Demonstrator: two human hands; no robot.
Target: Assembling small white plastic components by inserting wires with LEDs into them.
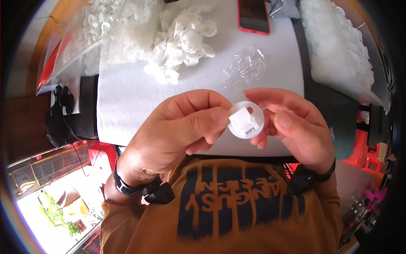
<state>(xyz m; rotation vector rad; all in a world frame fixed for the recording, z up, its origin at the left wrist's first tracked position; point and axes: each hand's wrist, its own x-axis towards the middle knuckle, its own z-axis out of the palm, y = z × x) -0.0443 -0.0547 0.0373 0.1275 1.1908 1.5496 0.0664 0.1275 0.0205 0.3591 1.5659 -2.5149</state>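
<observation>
My left hand (186,122) pinches a small round white plastic part (242,121) by its left edge, thumb in front. The part is a shallow cup with a raised square block and small openings inside, and its open face is turned up. On its right side, my right hand (296,122) curves close around the rim. The right thumb is bent toward the fingers behind it, and a thin pale bit seems to show there, too small to make out. Both hands are above the near part of a table covered in white foam sheet (122,110).
A heap of white plastic rings (186,42) spills from a clear bag (114,38) at the far left. Small clear plastic pieces (245,67) lie beyond my hands. A red-edged phone (253,17) is at the back. Another full bag (336,46) stands at right.
</observation>
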